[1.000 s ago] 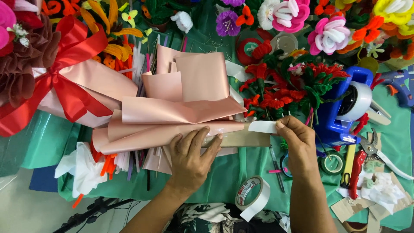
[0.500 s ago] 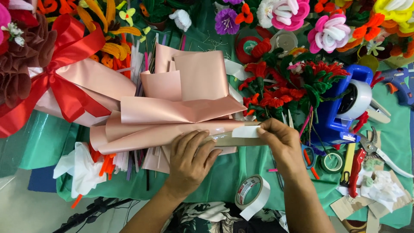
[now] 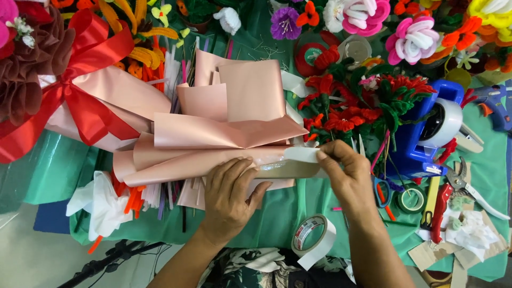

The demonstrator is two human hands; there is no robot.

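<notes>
On the pink wrapping paper (image 3: 213,133), the right hand (image 3: 346,176) pinches tape backing (image 3: 301,154) (grip nearly closed).

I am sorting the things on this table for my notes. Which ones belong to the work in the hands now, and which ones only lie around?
In use:
left hand pressing the pink paper
right hand pinching a tape strip on the paper

Lying about:
tape roll
blue dispenser
pliers
red flowers
red ribbon
green cloth

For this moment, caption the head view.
Left hand presses pink wrapping paper flat while right hand pinches a white strip.
</notes>
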